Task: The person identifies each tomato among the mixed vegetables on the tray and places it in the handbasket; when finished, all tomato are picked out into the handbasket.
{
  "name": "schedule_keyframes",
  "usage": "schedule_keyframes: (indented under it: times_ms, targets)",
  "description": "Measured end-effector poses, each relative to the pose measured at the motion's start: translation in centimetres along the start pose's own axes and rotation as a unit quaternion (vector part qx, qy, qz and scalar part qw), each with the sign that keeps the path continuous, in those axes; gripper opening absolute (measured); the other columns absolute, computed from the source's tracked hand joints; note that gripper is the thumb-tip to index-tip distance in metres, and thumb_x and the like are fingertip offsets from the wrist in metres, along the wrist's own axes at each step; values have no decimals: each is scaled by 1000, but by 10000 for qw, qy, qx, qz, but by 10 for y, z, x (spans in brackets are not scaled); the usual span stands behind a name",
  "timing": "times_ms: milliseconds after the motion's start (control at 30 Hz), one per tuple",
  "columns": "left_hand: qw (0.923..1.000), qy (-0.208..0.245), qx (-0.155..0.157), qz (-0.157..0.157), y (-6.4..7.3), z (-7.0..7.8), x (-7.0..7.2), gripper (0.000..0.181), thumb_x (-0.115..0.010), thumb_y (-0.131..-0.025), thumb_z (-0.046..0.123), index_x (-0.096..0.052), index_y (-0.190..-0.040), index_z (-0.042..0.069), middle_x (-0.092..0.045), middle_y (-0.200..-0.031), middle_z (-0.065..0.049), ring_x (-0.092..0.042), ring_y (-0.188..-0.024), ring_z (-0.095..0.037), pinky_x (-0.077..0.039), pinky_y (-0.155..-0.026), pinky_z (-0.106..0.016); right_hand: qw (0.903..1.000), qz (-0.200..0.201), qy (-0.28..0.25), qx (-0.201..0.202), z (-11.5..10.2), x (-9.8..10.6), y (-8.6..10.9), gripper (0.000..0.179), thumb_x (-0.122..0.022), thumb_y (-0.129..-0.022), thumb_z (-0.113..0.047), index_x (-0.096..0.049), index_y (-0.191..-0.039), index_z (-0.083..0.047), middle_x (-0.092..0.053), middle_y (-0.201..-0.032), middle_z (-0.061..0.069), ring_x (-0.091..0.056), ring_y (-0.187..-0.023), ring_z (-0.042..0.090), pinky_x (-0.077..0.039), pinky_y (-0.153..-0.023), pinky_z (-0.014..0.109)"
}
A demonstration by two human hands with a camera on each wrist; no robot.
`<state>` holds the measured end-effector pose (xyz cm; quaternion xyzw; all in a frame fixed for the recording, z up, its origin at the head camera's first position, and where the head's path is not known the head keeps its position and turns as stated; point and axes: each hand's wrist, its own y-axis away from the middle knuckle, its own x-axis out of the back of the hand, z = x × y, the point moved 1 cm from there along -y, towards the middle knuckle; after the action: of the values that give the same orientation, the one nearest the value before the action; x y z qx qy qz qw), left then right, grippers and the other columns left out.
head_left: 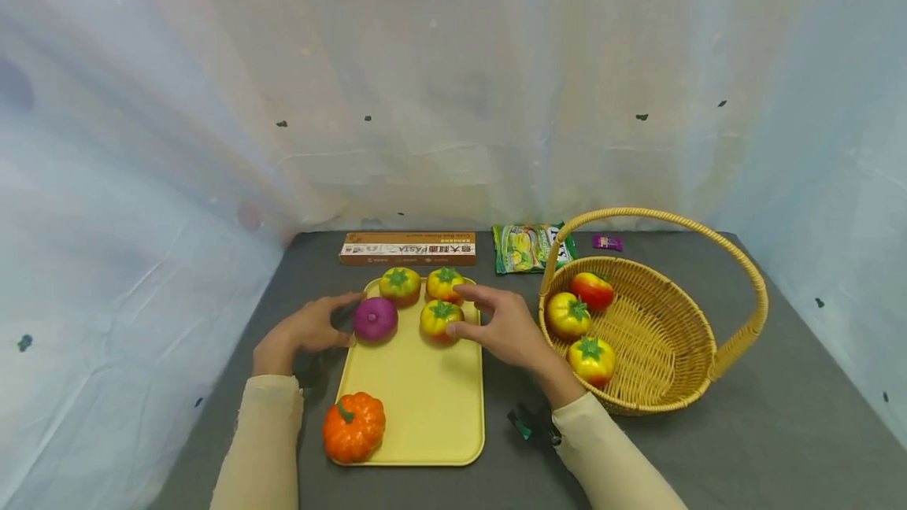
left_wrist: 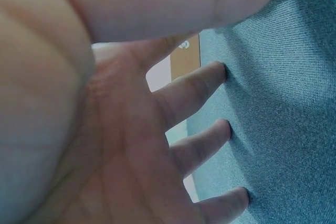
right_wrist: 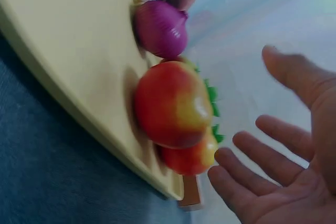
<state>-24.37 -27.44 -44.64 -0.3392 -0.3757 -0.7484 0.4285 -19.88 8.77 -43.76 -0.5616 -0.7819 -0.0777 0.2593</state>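
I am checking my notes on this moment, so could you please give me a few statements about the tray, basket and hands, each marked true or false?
1. Three tomatoes lie in the wicker basket. True.
2. The pumpkin sits at the far end of the yellow tray. False: it sits at the near left corner.
3. The right hand is open beside a tomato on the tray. True.
4. The purple onion lies in the basket. False: it is on the tray, by the left hand.
5. The pasta box lies beyond the tray. True.
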Motion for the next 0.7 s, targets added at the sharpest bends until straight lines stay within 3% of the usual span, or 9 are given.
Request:
schedule_keyframes:
  times_ms: [267,433,700]
  targets:
    - [9999,10,154,-35,-2,-1,0,88,-87,-89,21,-47,-167,18,-47,-167,-29,-43,-151,-59,-38,-116,-81,9998,138,29,-151,9,-16,-16,52,-89,-94,-22,-74,-141,-7,-76,-140,10,-76,-123,31,-65,-101,45]
    - [9998,24,172,-47,-2,0,0,88,-87,-90,22,-47,-168,19,-45,-169,-28,-41,-153,-59,-37,-117,-82,9983,218,141,-529,11,-26,-19,46,-89,-92,-23,-77,-135,-11,-78,-133,11,-79,-115,30,-66,-95,41]
    - [9998,15,172,-38,-1,1,-1,88,-87,-90,22,-46,-168,18,-46,-168,-29,-40,-152,-61,-36,-117,-83,9983,80,134,-567,11,-29,-11,49,-89,-92,-21,-74,-138,-12,-75,-136,11,-78,-115,30,-65,-97,43]
